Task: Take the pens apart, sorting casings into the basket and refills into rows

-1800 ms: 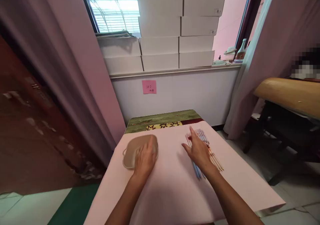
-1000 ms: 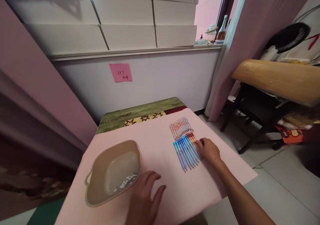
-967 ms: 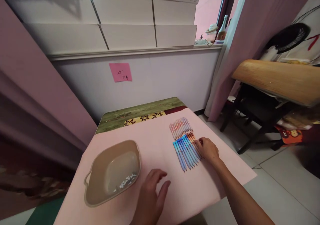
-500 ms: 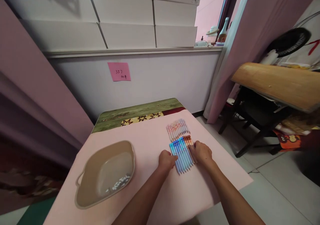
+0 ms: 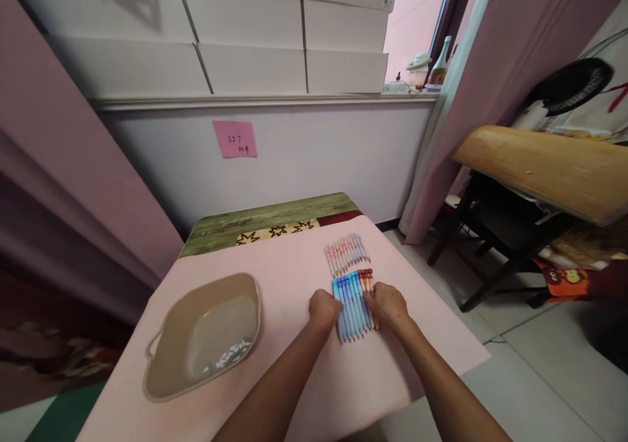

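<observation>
Stacked white boxes (image 5: 250,69) lined the ledge along the back wall, with a pink curtain (image 5: 63,115) hanging at the left. Below stood a table (image 5: 289,272), covered in pink except for a green, patterned strip at its far end. A wooden desk (image 5: 540,167) stood to the right, well apart from it. On the left part of the table sat a brown basin (image 5: 169,350), its handle toward the left (white patches showed on its inner floor; whether glare or loose pieces could not be told).

Both hands were at the right part of the table. The left hand (image 5: 324,307) was curled, its thumb against the left edge of the near row; the right hand (image 5: 390,301) was bent over the right edge. Whether either pinched a single pen could not be told.

A pink note (image 5: 234,139), marked 357, was on the wall. Smallest were the pens: blue pens (image 5: 350,308) side by side between the hands, brown pens (image 5: 366,281) adjoining on the right and partly covered, and pale pens (image 5: 347,254) in a second row just beyond.
</observation>
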`<state>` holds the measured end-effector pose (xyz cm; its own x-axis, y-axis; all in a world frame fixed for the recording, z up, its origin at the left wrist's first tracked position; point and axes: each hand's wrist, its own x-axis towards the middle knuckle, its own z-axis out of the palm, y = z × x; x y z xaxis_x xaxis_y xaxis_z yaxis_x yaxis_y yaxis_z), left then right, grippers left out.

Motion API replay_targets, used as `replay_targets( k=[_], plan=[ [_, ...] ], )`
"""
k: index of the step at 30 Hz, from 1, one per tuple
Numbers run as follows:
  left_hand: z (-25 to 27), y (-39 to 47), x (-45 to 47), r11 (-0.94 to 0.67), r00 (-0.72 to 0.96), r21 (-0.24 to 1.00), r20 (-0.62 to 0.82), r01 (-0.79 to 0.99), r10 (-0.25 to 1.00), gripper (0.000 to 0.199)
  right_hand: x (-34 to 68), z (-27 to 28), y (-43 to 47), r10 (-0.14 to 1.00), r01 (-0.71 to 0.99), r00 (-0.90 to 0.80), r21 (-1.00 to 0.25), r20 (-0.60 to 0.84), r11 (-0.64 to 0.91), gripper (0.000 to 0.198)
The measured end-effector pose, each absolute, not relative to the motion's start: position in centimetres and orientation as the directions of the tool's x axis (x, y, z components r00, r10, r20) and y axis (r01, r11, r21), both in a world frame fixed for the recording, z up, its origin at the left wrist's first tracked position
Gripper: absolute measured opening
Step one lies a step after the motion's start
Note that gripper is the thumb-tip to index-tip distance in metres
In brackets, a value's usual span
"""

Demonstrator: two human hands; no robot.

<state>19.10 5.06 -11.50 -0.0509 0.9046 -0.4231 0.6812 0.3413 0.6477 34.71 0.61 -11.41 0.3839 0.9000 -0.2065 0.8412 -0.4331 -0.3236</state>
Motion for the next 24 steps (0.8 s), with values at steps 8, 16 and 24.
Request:
replay_targets(
  k=[8,16,24],
  plan=[
    [-12.0,4.8,19.1,0.427,-0.052,0.753,-0.466,0.502,0.883,0.022,34.0,-11.6,0.2,0.904,0.822,0.362,-0.380,-0.228,-0.425,0.031],
    [-12.8,4.6,19.5,0.513,-0.068,0.828,-0.512,0.227,0.856,0.019,32.1,-11.5,-0.4,0.914,0.783,0.338,-0.471,-0.226,-0.406,0.031],
    [-12.8,4.4,19.8,0.597,0.019,0.802,-0.596,-0.032,0.803,0.033,31.2,-11.8,-0.6,0.911,0.719,0.350,-0.562,-0.218,-0.410,0.036]
  ],
)
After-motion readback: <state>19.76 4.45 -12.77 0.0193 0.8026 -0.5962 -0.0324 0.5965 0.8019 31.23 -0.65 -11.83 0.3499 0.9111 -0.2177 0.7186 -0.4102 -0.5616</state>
